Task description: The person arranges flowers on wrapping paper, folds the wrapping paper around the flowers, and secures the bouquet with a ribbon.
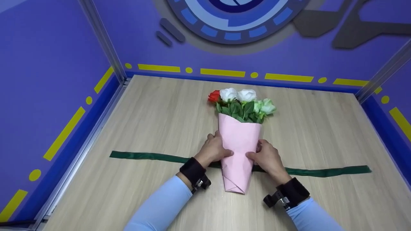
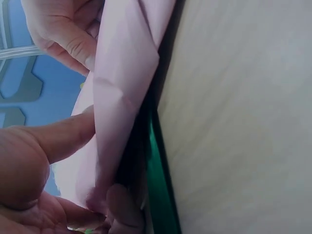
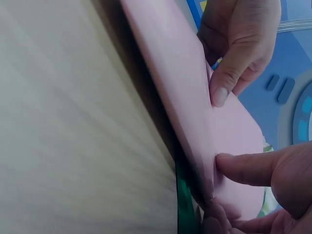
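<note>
A bouquet wrapped in pink paper (image 1: 240, 138) lies at the middle of the table, flowers toward the back wall. Its blooms are a red rose (image 1: 214, 96), white roses (image 1: 247, 95) and pale green ones (image 1: 267, 106) above green leaves. My left hand (image 1: 213, 148) grips the wrapper's left side, thumb on the front and fingers curled behind the edge. On the opposite side my right hand (image 1: 267, 157) holds it the same way. A dark green ribbon (image 1: 324, 172) stretches sideways across the table and passes beneath the bouquet, its middle hidden. In the left wrist view the ribbon (image 2: 161, 185) runs beside the fingers.
The wooden table (image 1: 160, 106) is bounded by a blue-purple back wall (image 1: 144, 41) with yellow markings and a left side panel (image 1: 48, 64). Metal posts (image 1: 106, 38) stand at the corners. Each wrist wears a black strap (image 1: 192, 171) with a small camera.
</note>
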Tool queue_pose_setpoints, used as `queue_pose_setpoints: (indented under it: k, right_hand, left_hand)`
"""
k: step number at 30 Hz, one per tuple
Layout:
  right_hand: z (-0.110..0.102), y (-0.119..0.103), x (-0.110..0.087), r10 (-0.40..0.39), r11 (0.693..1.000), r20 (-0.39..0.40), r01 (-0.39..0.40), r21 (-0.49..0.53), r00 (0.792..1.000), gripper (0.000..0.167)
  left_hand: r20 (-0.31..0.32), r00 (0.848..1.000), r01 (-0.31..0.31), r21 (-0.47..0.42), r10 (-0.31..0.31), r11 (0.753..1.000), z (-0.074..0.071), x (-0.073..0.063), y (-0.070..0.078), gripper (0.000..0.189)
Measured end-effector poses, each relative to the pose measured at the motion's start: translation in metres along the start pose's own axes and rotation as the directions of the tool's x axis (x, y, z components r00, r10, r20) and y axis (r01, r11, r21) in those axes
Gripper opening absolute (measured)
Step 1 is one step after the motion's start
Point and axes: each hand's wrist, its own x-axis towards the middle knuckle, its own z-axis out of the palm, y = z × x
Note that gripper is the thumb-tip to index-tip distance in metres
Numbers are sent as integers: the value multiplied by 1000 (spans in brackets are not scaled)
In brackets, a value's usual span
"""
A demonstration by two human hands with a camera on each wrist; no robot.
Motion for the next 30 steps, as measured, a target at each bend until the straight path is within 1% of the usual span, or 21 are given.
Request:
queue_pose_setpoints:
  k: [3, 5, 6, 8, 11, 13, 15, 17, 19, 22, 24, 26, 30]
  right_hand:
    - [-4, 4, -1, 6, 1000, 6, -6, 19, 1000, 69]
    - [-7, 6, -2, 10, 1000, 10, -10, 20, 1000, 69]
    - [-8, 8, -3, 7, 1000, 17, -7, 19, 1000, 70]
    - [-12, 12, -4, -11, 1000, 28, 11, 11, 1000, 67]
    - [-23, 23, -9, -48, 998, 32, 49, -36, 998, 47]
    - [-33, 32, -13, -78, 994, 37, 80, -78, 996, 30]
    - [-44, 43, -17, -95, 988, 48, 100, -118, 994, 17]
    - [-54, 52, -20, -117, 981, 87, 129, -147, 989, 11]
    - [-65, 60, -23, -129, 974, 136, 151, -166, 982, 11]
    - [-79, 69, -26, -140, 963, 223, 186, -198, 965, 20]
    - [-88, 74, -28, -137, 955, 266, 198, -219, 954, 26]
    - [-96, 79, -30, -138, 945, 298, 215, -246, 945, 28]
    - [-109, 90, -32, -163, 925, 329, 260, -277, 930, 23]
  left_hand:
    - [13, 1000, -6, -19, 6, 1000, -5, -3, -5, 106]
    - [21, 1000, -22, -21, 22, 1000, -9, -6, -10, 100]
    - [24, 999, -32, -19, 32, 999, -12, -8, -14, 96]
    - [37, 997, -62, -4, 62, 998, -18, -13, -23, 81]
    - [64, 994, -92, 61, 88, 994, -33, -21, -43, 55]
    - [96, 991, -102, 101, 92, 990, -44, -26, -56, 41]
    - [125, 989, -102, 141, 84, 985, -56, -31, -69, 34]
    - [149, 986, -107, 175, 82, 979, -68, -34, -80, 34]
    - [160, 985, -101, 216, 66, 971, -79, -37, -90, 35]
    - [149, 988, -74, 295, 31, 953, -93, -42, -102, 36]
    - [138, 990, -53, 331, 7, 942, -102, -45, -110, 34]
    - [125, 992, -37, 349, -8, 936, -109, -46, -115, 29]
    - [88, 996, -33, 346, 3, 938, -115, -49, -121, 16]
